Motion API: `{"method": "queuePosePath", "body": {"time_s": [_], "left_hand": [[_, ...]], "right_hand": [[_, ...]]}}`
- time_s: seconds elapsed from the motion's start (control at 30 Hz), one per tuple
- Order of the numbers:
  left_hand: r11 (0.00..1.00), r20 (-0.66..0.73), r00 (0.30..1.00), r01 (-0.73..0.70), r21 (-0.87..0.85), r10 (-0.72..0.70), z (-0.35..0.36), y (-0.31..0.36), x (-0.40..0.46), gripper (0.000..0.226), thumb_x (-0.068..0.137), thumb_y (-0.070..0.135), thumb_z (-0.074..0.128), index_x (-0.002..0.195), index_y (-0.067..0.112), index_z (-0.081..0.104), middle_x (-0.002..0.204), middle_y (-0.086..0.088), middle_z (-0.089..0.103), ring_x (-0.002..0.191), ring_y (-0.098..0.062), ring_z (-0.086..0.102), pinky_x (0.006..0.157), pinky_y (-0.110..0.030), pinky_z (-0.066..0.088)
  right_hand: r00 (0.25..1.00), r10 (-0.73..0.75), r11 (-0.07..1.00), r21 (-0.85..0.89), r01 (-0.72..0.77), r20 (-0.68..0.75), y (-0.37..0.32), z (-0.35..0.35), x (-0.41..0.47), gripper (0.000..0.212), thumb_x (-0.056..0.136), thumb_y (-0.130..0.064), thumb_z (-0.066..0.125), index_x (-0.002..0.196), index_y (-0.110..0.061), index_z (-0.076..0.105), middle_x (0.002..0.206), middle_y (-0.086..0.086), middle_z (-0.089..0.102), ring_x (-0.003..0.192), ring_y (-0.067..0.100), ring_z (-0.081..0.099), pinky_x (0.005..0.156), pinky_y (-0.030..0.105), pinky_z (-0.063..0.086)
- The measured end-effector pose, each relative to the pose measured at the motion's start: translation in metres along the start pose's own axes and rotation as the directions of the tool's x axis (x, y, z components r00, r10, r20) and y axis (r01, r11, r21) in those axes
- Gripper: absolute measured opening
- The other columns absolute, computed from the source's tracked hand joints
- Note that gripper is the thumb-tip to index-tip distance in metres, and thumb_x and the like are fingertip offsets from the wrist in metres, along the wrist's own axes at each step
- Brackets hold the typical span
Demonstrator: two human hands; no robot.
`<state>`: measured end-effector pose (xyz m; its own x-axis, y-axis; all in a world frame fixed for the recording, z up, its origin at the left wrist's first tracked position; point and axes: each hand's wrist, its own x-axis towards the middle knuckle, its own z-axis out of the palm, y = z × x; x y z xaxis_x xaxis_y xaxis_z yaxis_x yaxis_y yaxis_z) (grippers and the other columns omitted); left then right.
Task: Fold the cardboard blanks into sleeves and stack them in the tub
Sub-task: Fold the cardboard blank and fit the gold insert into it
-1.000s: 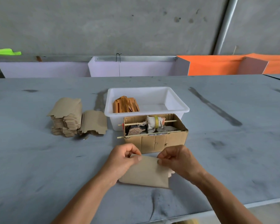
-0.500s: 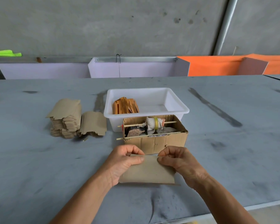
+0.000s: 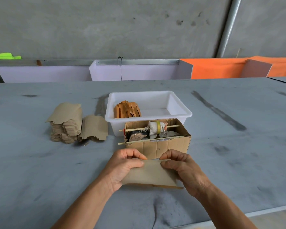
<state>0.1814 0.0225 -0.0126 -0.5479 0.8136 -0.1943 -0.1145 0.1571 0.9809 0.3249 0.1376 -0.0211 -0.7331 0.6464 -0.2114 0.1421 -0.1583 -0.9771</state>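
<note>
Left hand [image 3: 122, 169] and right hand [image 3: 183, 171] both pinch the top edge of one cardboard blank [image 3: 150, 175], thumbs on the near face, fingers curled over the far side. Blank sits between the hands, bottom edge on or just above the counter [image 3: 40, 171]; can't tell if it touches. It looks folded over already, with a second layer showing along the lower edge.

Orientation: long axis runs left-right, from one hand to the other. Pinched fold edge points away from the person, toward the brown box [image 3: 157, 146] just beyond the fingertips. Face tilts up toward the camera.

Risks, my read:
- Thin board, grip only along one edge. Uneven pull between the hands could skew the crease, so the sleeve won't sit flat.
- If one thumb lets go, the flap probably springs back open.
- The box stands between the hands and the tub [image 3: 180, 111]. A low carry could clip it or the sticks across its top.
- Finished sleeves [image 3: 127, 109] stand on edge at the tub's left end and lean; a careless drop could tip the row.

Unfolded stack [image 3: 64, 123] sits well beyond the left hand, off to its left.
</note>
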Motion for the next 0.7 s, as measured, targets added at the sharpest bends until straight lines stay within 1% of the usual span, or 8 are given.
{"method": "queuePosePath", "body": {"time_s": [0.1,0.17,0.23,0.37,0.43,0.53,0.6,0.7], "left_hand": [[1.0,-0.014,1.0,-0.007,-0.002,0.007,0.0001,0.0009,-0.0001,0.033,0.074,-0.012,0.064,0.056,0.015,0.071,0.065,-0.009,0.063,0.055,-0.015,0.056,0.054,-0.022,0.045],[1.0,-0.011,1.0,-0.004,-0.003,0.004,0.0002,0.001,-0.0004,0.033,0.074,-0.012,0.064,0.056,0.015,0.071,0.067,-0.01,0.063,0.057,-0.016,0.056,0.057,-0.025,0.045],[1.0,-0.011,1.0,-0.005,-0.013,0.004,0.0006,0.0012,-0.0003,0.035,0.075,-0.012,0.063,0.055,0.016,0.071,0.066,-0.009,0.062,0.056,-0.016,0.056,0.057,-0.024,0.044],[0.999,0.024,1.0,0.008,-0.051,-0.007,0.0011,0.0025,-0.0001,0.035,0.077,-0.012,0.061,0.058,0.015,0.074,0.061,-0.006,0.064,0.052,-0.012,0.056,0.05,-0.018,0.045],[0.998,0.06,0.998,0.024,-0.055,-0.02,-0.0002,0.0028,-0.0009,0.035,0.079,-0.011,0.059,0.062,0.015,0.075,0.061,-0.005,0.065,0.053,-0.011,0.057,0.049,-0.018,0.046],[0.997,0.117,0.992,0.044,-0.068,-0.036,-0.0018,0.0026,-0.002,0.036,0.082,-0.01,0.056,0.068,0.014,0.077,0.063,-0.005,0.067,0.054,-0.01,0.06,0.051,-0.017,0.048],[0.998,0.104,0.994,0.03,-0.058,-0.024,-0.0016,0.0021,-0.0013,0.035,0.082,-0.01,0.057,0.069,0.015,0.078,0.065,-0.006,0.067,0.058,-0.011,0.059,0.055,-0.019,0.048],[0.998,0.061,0.998,0.008,-0.058,-0.005,-0.0009,0.0018,0.0004,0.034,0.08,-0.011,0.059,0.068,0.014,0.078,0.064,-0.008,0.066,0.057,-0.012,0.059,0.054,-0.019,0.047]], "right_hand": [[1.0,-0.006,1.0,0.03,0.005,0.012,-0.0009,-0.0002,-0.0004,0.017,0.082,0.002,0.061,0.073,-0.012,0.066,0.071,0.005,0.064,0.065,0.014,0.057,0.053,0.022,0.045],[1.0,-0.016,0.998,0.065,0.016,0.0,-0.001,0.0002,-0.0006,0.019,0.081,0.004,0.061,0.071,-0.011,0.067,0.067,0.005,0.063,0.059,0.012,0.057,0.047,0.019,0.044],[1.0,-0.027,0.995,0.092,0.028,-0.009,-0.0008,0.0012,-0.0008,0.022,0.08,0.006,0.061,0.068,-0.011,0.068,0.063,0.005,0.062,0.054,0.011,0.055,0.043,0.019,0.043],[0.998,-0.05,0.991,0.123,0.055,-0.037,-0.0004,0.001,-0.0003,0.029,0.08,0.008,0.06,0.062,-0.013,0.069,0.062,0.006,0.062,0.056,0.013,0.055,0.045,0.02,0.043],[0.997,-0.061,0.99,0.126,0.065,-0.042,0.0001,0.0007,0.0,0.032,0.08,0.008,0.059,0.059,-0.014,0.069,0.061,0.005,0.062,0.055,0.012,0.055,0.046,0.021,0.044],[0.997,-0.07,0.989,0.127,0.075,-0.044,0.0007,0.0001,0.0001,0.032,0.081,0.008,0.059,0.06,-0.014,0.069,0.062,0.005,0.062,0.055,0.012,0.055,0.045,0.021,0.045],[0.996,-0.075,0.988,0.132,0.08,-0.042,0.0006,0.0002,0.0001,0.031,0.081,0.007,0.059,0.06,-0.014,0.069,0.062,0.005,0.063,0.056,0.013,0.056,0.045,0.021,0.045],[0.997,-0.068,0.987,0.141,0.072,-0.035,0.0004,0.001,0.0001,0.029,0.08,0.006,0.06,0.062,-0.015,0.07,0.064,0.005,0.063,0.059,0.015,0.056,0.048,0.022,0.045]]}}
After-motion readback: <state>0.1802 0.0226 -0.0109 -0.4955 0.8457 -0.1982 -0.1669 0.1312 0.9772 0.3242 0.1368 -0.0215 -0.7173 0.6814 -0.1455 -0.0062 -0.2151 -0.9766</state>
